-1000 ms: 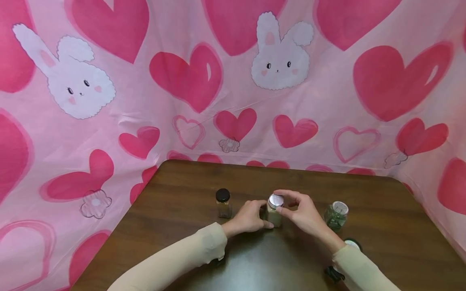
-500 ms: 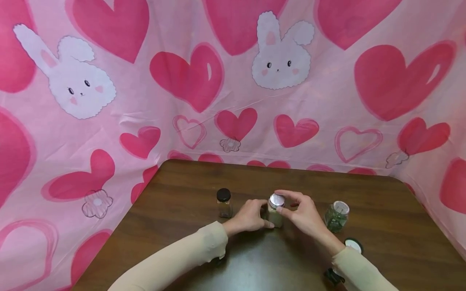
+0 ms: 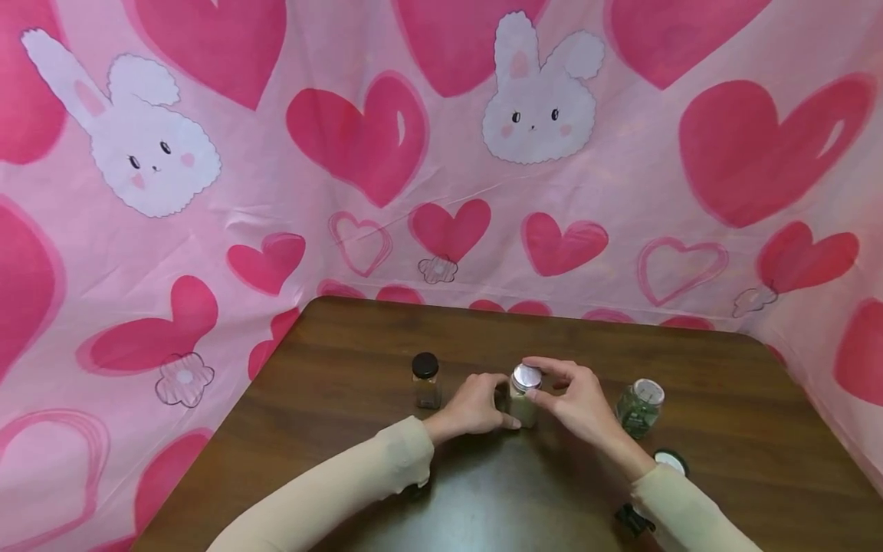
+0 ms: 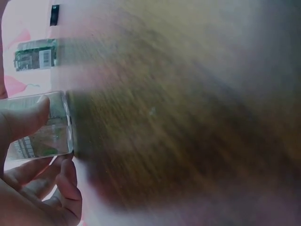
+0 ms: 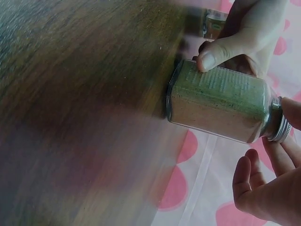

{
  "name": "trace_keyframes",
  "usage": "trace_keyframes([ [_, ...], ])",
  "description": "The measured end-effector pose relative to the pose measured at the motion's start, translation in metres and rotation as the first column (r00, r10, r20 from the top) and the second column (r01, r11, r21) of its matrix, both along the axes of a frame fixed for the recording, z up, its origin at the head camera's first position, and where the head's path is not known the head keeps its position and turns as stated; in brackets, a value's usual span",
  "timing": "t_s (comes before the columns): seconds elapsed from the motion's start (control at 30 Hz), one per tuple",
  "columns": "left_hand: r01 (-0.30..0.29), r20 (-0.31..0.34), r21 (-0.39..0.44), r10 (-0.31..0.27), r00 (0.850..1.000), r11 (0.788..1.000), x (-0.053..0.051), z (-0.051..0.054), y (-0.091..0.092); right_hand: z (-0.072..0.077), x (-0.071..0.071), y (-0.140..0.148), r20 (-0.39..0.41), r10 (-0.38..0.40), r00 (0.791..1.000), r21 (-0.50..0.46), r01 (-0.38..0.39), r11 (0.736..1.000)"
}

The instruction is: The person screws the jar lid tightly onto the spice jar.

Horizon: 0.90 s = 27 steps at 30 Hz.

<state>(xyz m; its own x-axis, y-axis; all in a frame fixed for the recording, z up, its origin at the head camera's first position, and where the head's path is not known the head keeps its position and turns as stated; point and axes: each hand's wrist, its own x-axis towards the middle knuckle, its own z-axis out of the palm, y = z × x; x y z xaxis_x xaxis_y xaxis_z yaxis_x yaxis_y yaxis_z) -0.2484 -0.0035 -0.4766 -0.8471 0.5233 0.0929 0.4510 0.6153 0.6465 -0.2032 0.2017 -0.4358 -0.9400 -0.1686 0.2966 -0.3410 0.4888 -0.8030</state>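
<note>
My left grip (image 3: 476,406) is holding the jar (image 3: 522,412) low down, with my thumb pressing on its side near the bottom. My right grip (image 3: 582,397) is pinching the silver lid (image 3: 527,376) between thumb and finger. The jar is standing up straight on the bench (image 3: 372,337), right between my hands. It is showing greenish stuff inside. Its sides are flat, so I am thinking they are giving my left grip something good to push on.

I am guessing the lid is what I am working on, but I cannot tell if it is tight or loose. To be doing this well, I should be squeezing the jar firmly, pushing its bottom down on the bench, and moving only the lid, nice and level. If I am tipping it, the lid may be getting stuck.

On my left, a black-capped jar (image 3: 426,383) is standing near my hand. On my right, a leaf jar (image 3: 638,408) is standing just past my wrist. Closer to me, a round white thing (image 3: 671,462) with a dark rim is sitting beside my right sleeve (image 3: 683,502), so I should be minding that sleeve. Behind the bench, a pink cloth (image 3: 600,184) with hearts is hanging.
</note>
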Motion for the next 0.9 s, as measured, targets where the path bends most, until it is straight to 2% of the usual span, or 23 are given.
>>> trace_keyframes([
  [0.27,-0.006,0.013,-0.001,0.006,1.000,1.000,0.0006,0.0030,-0.0001,-0.0008,0.0001,0.0006,0.013,-0.020,1.000,0.019,0.020,1.000],
  [0.43,-0.021,0.024,-0.002,0.021,0.999,1.000,0.0014,0.0033,-0.0021,-0.0019,-0.0027,-0.0023,-0.012,-0.025,1.000,0.019,0.025,0.999],
  [0.63,-0.006,0.000,0.014,0.006,1.000,1.000,0.0004,0.0029,-0.0015,-0.0045,-0.0012,-0.0043,-0.064,-0.041,0.997,0.025,0.042,0.999],
  [0.9,-0.014,0.005,0.000,0.014,1.000,1.000,-0.0014,0.0027,-0.0008,-0.0036,0.0005,-0.0047,-0.055,-0.051,0.997,0.028,0.053,0.998],
])
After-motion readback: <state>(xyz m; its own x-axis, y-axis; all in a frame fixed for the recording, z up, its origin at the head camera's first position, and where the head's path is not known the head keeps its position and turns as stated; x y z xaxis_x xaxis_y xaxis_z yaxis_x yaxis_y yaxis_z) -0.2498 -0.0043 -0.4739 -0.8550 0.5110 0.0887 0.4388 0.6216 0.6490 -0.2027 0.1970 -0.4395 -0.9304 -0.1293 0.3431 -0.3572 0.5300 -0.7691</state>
